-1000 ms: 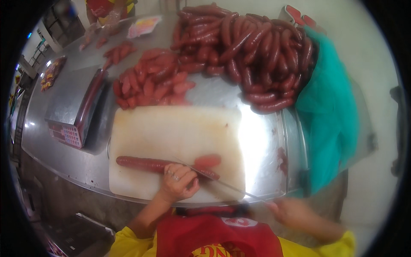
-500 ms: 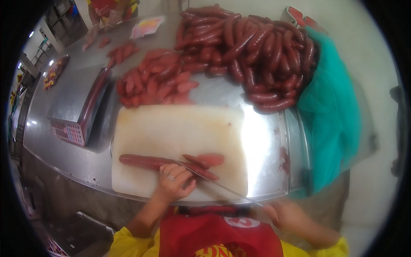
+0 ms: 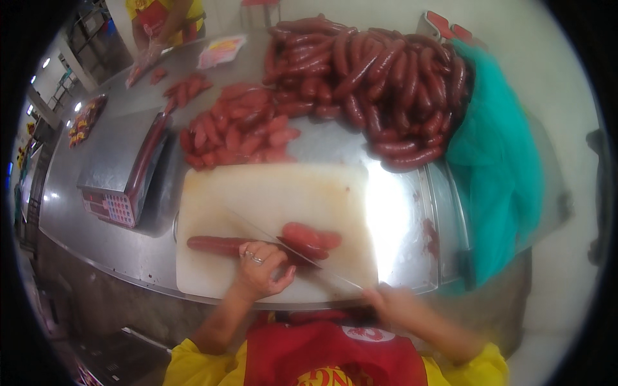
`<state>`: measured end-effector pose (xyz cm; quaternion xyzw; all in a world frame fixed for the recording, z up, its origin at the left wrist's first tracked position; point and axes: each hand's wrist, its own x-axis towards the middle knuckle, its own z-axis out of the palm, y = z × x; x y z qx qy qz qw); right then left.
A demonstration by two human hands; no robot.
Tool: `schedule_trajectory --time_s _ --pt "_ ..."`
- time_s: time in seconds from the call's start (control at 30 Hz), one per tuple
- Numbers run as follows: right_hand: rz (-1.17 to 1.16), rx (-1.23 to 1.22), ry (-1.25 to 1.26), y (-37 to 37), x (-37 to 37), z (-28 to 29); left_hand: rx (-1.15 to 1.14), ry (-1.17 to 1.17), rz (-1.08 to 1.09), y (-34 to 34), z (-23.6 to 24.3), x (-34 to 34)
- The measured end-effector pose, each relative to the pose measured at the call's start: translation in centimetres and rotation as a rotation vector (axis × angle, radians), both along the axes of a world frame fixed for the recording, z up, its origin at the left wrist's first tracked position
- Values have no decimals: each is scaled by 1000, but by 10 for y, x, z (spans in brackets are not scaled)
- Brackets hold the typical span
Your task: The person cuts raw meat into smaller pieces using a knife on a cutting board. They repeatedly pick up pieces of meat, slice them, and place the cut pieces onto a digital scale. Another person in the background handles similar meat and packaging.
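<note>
A long red sausage (image 3: pixel 212 245) lies crosswise on the white cutting board (image 3: pixel 277 193). My left hand (image 3: pixel 261 268), with a ring on a finger, is closed over its middle and holds it down. In my right hand (image 3: pixel 393 305), at the board's front right edge, is the handle of a long knife (image 3: pixel 340 278). Its thin blade slants up and left across the sausage, just right of my left fingers. Several oval sausage slices (image 3: pixel 298 232) lie close beside the blade, showing pinkish-red cut faces. Motion blurs the blade's far end.
Behind the board lie a heap of cut slices (image 3: pixel 238 125) and a big pile of whole sausages (image 3: pixel 386 83). A scale (image 3: pixel 116 161) with a sausage on it stands left. Teal cloth (image 3: pixel 499 167) hangs right. A co-worker (image 3: pixel 164 26) stands at the far left.
My right hand has moved left and forward, carrying the blade farther across the sausage. Another slice shows beside the blade. My left hand stays on the sausage; the whole view has shifted slightly.
</note>
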<state>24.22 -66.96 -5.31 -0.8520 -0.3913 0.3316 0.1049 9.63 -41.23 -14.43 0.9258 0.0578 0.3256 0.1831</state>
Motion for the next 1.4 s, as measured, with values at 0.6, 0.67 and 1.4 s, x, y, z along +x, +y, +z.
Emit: schedule_trajectory --time_s 0.6,0.67,1.4 --pt "94 142 -66 48 -14 -9 32 -32 58 14 -3 -18" --pt "-66 -155 37 13 -13 17 27 -25 15 19 -4 -22" --pt "-23 -75 -11 -16 -29 33 -6 -21 40 31 -6 -37"
